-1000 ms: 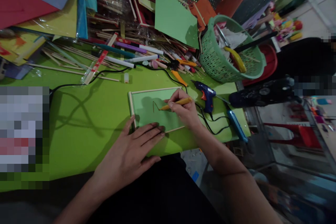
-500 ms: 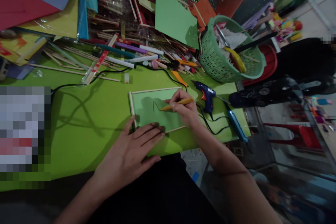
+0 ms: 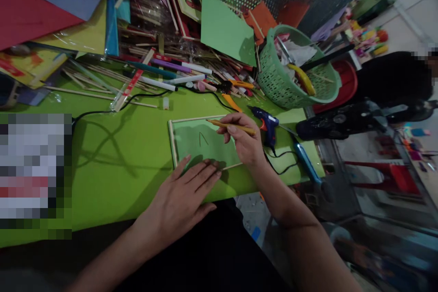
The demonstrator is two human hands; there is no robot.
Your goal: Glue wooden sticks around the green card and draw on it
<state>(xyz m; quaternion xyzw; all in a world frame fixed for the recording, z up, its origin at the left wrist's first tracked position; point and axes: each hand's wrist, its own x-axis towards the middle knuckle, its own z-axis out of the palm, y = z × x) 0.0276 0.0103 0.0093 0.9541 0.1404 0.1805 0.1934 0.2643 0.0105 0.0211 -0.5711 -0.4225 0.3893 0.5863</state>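
Note:
A green sheet (image 3: 191,146) edged with thin wooden sticks lies on the green table, and a peaked pencil line (image 3: 203,139) shows on it. My right hand (image 3: 247,139) grips a yellow pencil (image 3: 236,127) over the sheet's right half, its tip pointing left near the top edge stick. Flat across the sheet's lower edge rests my left hand (image 3: 191,187), fingers stretched out and holding nothing. Just right of my right hand lies a blue glue gun (image 3: 268,123) with its cord.
Markers (image 3: 191,73), loose wooden sticks and orange-handled scissors (image 3: 232,100) crowd the back of the green table (image 3: 109,182). A green basket (image 3: 287,77) with mixed things stands at back right. Near the right edge lies a blue tool (image 3: 307,162). Coloured sheets (image 3: 34,9) are piled at back left.
My right hand has lifted the pencil tip up from the line toward the sheet's top edge. The line has gained a second downward stroke. My left hand has shifted slightly right.

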